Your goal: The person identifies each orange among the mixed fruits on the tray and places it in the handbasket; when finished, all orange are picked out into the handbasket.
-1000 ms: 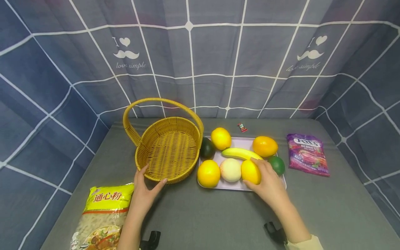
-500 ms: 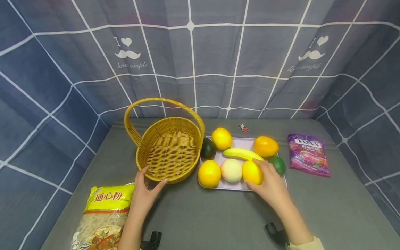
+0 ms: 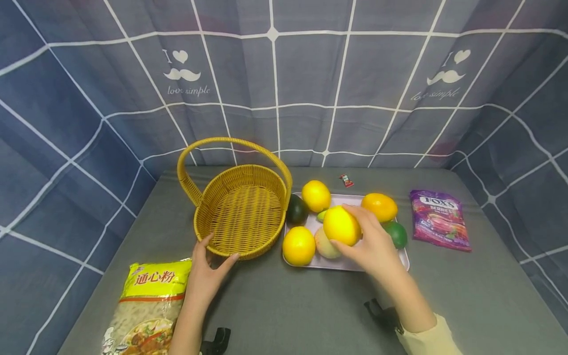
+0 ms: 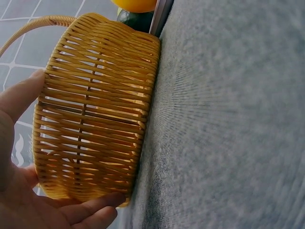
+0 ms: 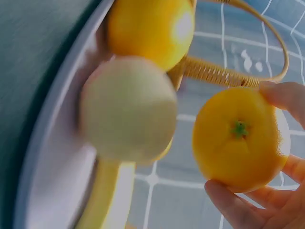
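Note:
An orange is held up above the tray in my right hand, pinched between thumb and fingers. In the right wrist view, the orange shows its green stem end. My left hand holds the near left side of the woven basket. Seen from the left wrist, the thumb lies on the rim of the basket and fingers rest along its side. Nothing lies inside the basket. Beneath the held orange, a peach and a banana are partly hidden in the head view.
Around the tray are two more oranges, a dark avocado, a mango and a green fruit. A FOX'S candy bag lies right, a wrapped candy behind, a macaroni bag front left.
My right hand has lifted the orange off the tray and shifted it up and left, over the peach and banana. The left hand stays on the basket.

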{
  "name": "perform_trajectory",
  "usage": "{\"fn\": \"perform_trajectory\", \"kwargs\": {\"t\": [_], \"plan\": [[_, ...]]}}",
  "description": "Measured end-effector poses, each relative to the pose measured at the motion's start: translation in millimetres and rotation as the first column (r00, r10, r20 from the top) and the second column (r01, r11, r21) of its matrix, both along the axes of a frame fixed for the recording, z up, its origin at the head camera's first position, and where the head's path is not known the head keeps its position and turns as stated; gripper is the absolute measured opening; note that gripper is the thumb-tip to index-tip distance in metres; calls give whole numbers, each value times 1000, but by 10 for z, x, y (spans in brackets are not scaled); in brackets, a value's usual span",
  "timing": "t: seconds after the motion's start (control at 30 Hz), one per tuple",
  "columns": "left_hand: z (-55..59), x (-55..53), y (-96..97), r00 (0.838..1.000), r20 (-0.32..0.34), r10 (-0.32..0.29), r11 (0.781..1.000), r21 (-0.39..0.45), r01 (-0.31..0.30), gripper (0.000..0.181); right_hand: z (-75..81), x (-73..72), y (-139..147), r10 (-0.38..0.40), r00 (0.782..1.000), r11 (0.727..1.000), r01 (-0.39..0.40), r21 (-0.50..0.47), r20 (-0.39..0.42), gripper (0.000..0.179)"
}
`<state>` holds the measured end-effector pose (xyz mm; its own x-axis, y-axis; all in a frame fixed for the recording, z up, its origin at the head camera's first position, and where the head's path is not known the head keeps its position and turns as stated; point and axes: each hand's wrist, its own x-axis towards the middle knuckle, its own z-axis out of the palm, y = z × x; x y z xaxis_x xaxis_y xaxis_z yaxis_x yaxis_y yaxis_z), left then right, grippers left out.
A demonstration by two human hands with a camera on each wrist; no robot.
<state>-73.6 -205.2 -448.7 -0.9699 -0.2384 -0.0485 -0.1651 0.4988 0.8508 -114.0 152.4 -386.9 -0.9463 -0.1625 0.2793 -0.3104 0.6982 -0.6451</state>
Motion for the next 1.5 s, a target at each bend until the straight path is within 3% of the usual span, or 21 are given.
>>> {"fn": "perform_trajectory", "kwargs": {"t": [0.27, 0.63, 0.83, 1.07, 1.5], "plan": [[-18, 11, -23, 1000, -22, -8, 1000, -8, 8, 89, 124, -79, -459, 123, 988, 991, -128, -43, -94, 76], [-49, 1, -4, 999, -46, -5, 1000, -13, 5, 88, 166, -213, -999, 251, 964, 964, -257, -65, -85, 75], [-26, 1, 10, 999, -41, -4, 1000, -9, 3, 87, 107, -333, -1205, 302, 949, 949, -309, -63, -93, 76], [-31, -6, 5, 998, -60, -13, 1000, -14, 12, 85, 4, -472, -1396, 315, 947, 948, -317, -33, -57, 76], [-30, -4, 11, 999, -53, -7, 1000, -26, 6, 85, -160, -595, -1591, 372, 928, 922, -369, 121, 1, 76]]}}
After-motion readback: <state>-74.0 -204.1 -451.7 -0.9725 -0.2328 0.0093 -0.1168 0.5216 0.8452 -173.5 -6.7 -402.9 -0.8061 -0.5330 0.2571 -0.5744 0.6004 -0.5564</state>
